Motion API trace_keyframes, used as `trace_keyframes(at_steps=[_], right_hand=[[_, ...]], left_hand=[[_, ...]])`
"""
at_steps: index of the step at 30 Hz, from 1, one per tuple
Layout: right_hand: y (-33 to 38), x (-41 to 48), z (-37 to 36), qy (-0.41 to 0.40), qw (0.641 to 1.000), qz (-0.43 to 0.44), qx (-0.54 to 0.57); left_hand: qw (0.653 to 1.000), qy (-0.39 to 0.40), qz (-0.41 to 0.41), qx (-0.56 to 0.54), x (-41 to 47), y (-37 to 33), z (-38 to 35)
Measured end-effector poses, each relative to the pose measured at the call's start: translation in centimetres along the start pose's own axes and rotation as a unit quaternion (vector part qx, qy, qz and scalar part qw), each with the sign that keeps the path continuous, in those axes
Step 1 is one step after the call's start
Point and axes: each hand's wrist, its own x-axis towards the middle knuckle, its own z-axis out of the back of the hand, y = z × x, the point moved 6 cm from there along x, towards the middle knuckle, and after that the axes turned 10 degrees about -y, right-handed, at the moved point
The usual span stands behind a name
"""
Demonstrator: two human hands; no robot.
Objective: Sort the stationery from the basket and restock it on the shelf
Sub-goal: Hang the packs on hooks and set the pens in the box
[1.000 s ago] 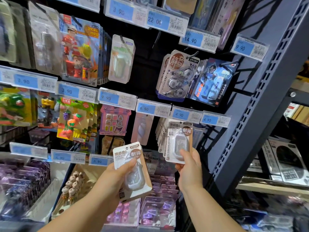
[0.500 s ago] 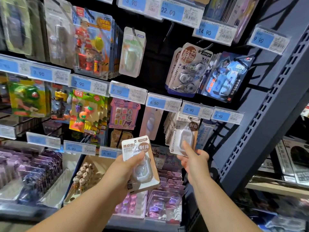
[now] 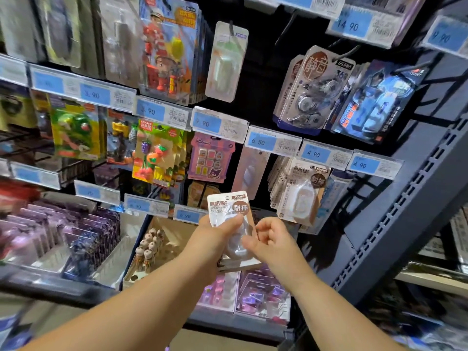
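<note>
**Item:** pack point(image 3: 228, 207), correction tape on a brown-and-white card with a clear blister.

**Location:** in front of the shelf point(image 3: 405, 224), below and left of the hung packs point(image 3: 300, 196) that carry the same print.

**Held by:** left hand point(image 3: 215, 240), fingers behind the card and thumb across its front.

**Right hand** point(image 3: 274, 240): fingers curled, thumb against the right edge of the blister. Whether it already grips the pack cannot be told.

**Change:** a second ago the right hand was up at the hung packs, setting one in place. It has now let go and dropped back to the left hand.

**Reading:** one pack looks restocked under the 4.90 tag point(image 3: 316, 154). The next is probably being passed across for the same row.
</note>
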Motion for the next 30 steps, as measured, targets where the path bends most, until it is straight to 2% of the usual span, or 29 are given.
trace_keyframes(at_steps=[4,7,11,16,19,25,30], right_hand=[[-0.5,0.1,-0.2,-0.008,1.000,-0.018,0.022],[-0.7,0.1,-0.3,-0.005,0.999,-0.025,0.033],[-1.3,0.2,-0.2,-0.016,0.990,-0.067,0.126],[-1.7,0.6,1.5,-0.109,0.960,-0.089,0.242],[-1.4,0.8,3.3,-0.164,0.945,-0.071,0.273],[-2.0,1.6,7.4,-0.312,0.914,-0.039,0.258],[-2.5,2.7,9.0,-0.329,0.910,-0.034,0.248]], left_hand=[[0.999,-0.003,-0.027,0.024,-0.1,-0.1,0.1],[1.000,0.010,-0.013,0.021,-0.2,-0.2,-0.1],[1.000,0.002,0.011,0.030,-0.2,-0.1,-0.1],[0.998,-0.006,0.052,-0.042,0.2,0.3,0.4],[0.999,-0.035,0.033,-0.022,0.8,0.5,1.1],[0.999,-0.034,0.006,-0.033,0.9,0.2,1.0],[0.999,-0.024,0.003,-0.026,0.7,0.2,0.7]])
